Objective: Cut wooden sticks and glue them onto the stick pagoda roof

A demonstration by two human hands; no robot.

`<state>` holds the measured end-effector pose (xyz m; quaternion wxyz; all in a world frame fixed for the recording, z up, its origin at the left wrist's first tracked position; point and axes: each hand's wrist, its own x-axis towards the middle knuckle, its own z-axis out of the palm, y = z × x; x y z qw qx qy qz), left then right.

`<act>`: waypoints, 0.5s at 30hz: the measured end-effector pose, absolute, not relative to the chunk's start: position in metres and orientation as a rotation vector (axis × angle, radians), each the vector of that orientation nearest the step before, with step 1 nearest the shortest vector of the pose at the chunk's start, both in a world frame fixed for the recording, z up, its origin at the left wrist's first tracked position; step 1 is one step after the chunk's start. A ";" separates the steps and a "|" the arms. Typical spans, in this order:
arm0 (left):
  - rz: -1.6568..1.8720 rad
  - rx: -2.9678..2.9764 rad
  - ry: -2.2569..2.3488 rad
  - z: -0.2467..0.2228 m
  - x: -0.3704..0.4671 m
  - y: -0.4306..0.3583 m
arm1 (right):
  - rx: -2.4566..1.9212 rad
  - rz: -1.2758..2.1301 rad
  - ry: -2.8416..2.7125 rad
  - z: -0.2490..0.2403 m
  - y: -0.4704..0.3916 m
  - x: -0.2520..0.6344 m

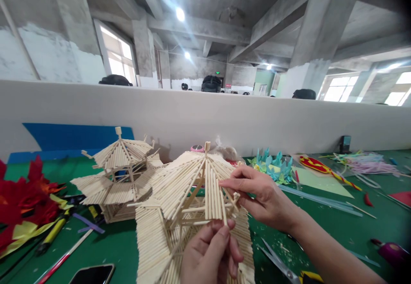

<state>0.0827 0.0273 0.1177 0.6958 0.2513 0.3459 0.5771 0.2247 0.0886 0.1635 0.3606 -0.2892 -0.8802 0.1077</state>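
Note:
In front of me stands a pavilion model (180, 181) built of thin pale wooden sticks, its pointed roof partly covered and partly open framework. My left hand (213, 249), low at the front, pinches the lower end of a wooden stick (224, 209) between thumb and fingers. That stick lies along the edge of the roof's row of sticks. My right hand (257, 192) comes in from the right, fingers curled, with the index fingertip pressed on the upper part of the same stick. The right thumb is mostly hidden.
A second stick pavilion (118, 172) stands left, beside red paper flowers (32, 194). Near the front lie a phone (93, 274) and scissors (278, 260). At right are a blue paper craft (272, 164), plastic strips (321, 198) and a purple tool (390, 252). A white partition (160, 108) runs behind.

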 end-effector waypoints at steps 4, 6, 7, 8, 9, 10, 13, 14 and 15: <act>1.282 0.555 0.756 0.118 0.083 0.029 | -0.739 0.279 -2.270 0.163 0.089 0.225; 1.288 0.555 0.749 0.117 0.083 0.029 | -0.738 0.281 -2.268 0.163 0.090 0.225; 1.291 0.554 0.745 0.116 0.083 0.029 | -0.739 0.280 -2.268 0.163 0.090 0.225; 1.295 0.551 0.740 0.116 0.083 0.029 | -0.743 0.283 -2.270 0.163 0.090 0.225; 1.299 0.548 0.735 0.115 0.083 0.029 | -0.744 0.285 -2.273 0.163 0.090 0.225; 1.304 0.545 0.731 0.115 0.083 0.029 | -0.744 0.288 -2.274 0.163 0.090 0.225; 1.311 0.545 0.738 0.116 0.083 0.029 | -0.726 0.292 -2.271 0.164 0.089 0.224; 1.306 0.547 0.746 0.116 0.083 0.029 | -0.722 0.294 -2.267 0.164 0.089 0.224; 1.300 0.550 0.755 0.117 0.084 0.029 | -0.724 0.295 -2.260 0.165 0.088 0.224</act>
